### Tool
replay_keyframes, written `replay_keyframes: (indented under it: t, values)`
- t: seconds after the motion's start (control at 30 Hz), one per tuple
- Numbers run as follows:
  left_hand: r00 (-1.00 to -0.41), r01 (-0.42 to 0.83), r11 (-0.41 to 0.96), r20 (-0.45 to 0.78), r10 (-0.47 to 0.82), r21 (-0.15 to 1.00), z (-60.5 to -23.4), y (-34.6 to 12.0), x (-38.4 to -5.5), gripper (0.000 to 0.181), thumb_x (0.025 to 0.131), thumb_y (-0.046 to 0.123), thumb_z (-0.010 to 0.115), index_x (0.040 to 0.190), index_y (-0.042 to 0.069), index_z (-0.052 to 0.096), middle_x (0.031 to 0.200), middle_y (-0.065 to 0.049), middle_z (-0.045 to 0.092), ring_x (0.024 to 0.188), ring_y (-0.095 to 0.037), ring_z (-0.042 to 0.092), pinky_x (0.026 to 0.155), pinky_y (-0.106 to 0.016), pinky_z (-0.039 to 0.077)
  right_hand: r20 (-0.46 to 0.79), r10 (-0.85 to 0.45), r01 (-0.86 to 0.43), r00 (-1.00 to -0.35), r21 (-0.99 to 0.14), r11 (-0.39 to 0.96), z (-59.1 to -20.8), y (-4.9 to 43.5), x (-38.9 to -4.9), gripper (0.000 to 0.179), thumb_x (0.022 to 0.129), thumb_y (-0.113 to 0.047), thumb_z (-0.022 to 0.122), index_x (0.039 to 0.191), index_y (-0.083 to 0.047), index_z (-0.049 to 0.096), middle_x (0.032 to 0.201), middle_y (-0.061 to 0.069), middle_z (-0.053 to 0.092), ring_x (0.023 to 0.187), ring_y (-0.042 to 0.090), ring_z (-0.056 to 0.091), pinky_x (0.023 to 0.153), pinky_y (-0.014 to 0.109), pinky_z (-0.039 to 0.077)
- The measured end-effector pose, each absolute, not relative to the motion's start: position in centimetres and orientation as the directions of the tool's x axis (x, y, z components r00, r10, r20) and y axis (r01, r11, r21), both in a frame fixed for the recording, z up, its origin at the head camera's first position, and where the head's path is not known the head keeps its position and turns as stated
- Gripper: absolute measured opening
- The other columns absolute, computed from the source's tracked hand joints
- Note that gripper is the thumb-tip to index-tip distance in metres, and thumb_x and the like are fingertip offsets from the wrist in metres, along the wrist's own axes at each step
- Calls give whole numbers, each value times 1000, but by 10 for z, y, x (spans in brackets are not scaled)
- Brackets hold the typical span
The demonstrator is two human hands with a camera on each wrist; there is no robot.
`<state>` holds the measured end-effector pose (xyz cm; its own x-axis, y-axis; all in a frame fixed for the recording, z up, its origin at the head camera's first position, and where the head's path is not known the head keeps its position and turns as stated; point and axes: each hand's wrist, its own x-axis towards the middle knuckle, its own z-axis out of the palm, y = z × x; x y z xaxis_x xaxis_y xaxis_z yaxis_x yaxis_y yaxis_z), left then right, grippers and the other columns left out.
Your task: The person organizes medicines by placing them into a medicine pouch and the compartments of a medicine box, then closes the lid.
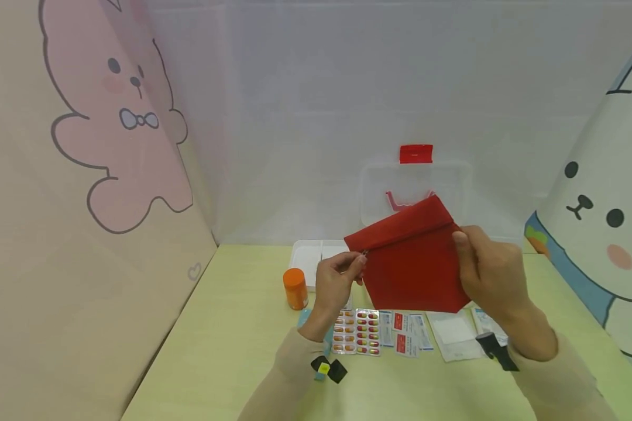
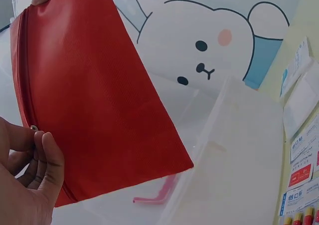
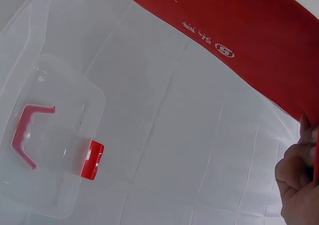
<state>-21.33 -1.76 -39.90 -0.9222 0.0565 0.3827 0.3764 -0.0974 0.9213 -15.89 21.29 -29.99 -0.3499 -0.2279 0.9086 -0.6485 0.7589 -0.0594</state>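
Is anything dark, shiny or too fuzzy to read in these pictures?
Left wrist view: the left hand looks shadowy; right wrist view: white glints on the clear plastic lid; head view: print on the cotton-pad packets is too fuzzy to read.

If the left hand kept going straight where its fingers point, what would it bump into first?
Most likely the red zippered pouch, whose zipper pull the left hand pinches; exact depth is unclear.

The left forearm (image 1: 287, 374) and right forearm (image 1: 553, 374) slant inward from the near side, the left hand (image 1: 337, 279) pinching with thumb and fingertips, the right hand (image 1: 492, 272), farther right, gripping with thumb opposite curled fingers.
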Motion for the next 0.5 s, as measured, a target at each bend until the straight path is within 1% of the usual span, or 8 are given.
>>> replay_keyframes:
  t: [0.07, 0.3, 0.4, 0.5]
  values:
    - [-926, 370, -91, 375, 48, 925, -403, -20, -215, 19, 92, 13, 68, 95, -5, 72, 82, -31, 65, 58, -8, 58, 55, -19, 54, 908, -226, -639, -354, -59, 767, -299, 215, -157, 55, 104, -43, 38, 90, 6, 60, 67, 17, 67, 47, 27, 61, 48, 36, 52]
    - [-946, 322, -98, 324, 13, 942, -409, -25, -218, 19, 90, 11, 70, 97, -6, 72, 87, -30, 68, 57, -7, 57, 55, -19, 53, 891, -225, -599, -394, -63, 799, -295, 220, -151, 53, 105, -40, 39, 90, 7, 60, 68, 19, 67, 49, 28, 61, 49, 35, 52]
    - [-950, 309, -96, 311, 7, 946, -412, -25, -218, 18, 90, 10, 70, 96, -7, 72, 86, -31, 67, 57, -7, 57, 55, -18, 53, 900, -211, -591, -381, -61, 804, -295, 222, -150, 55, 105, -42, 38, 90, 7, 60, 68, 19, 66, 48, 28, 60, 48, 35, 51]
    - [-950, 311, -97, 312, -1, 945, -416, -28, -220, 18, 90, 8, 69, 96, -9, 71, 84, -34, 64, 56, -8, 56, 54, -18, 52, 915, -189, -592, -356, -64, 803, -295, 223, -149, 58, 104, -45, 37, 88, 7, 60, 65, 19, 65, 45, 29, 57, 45, 34, 49]
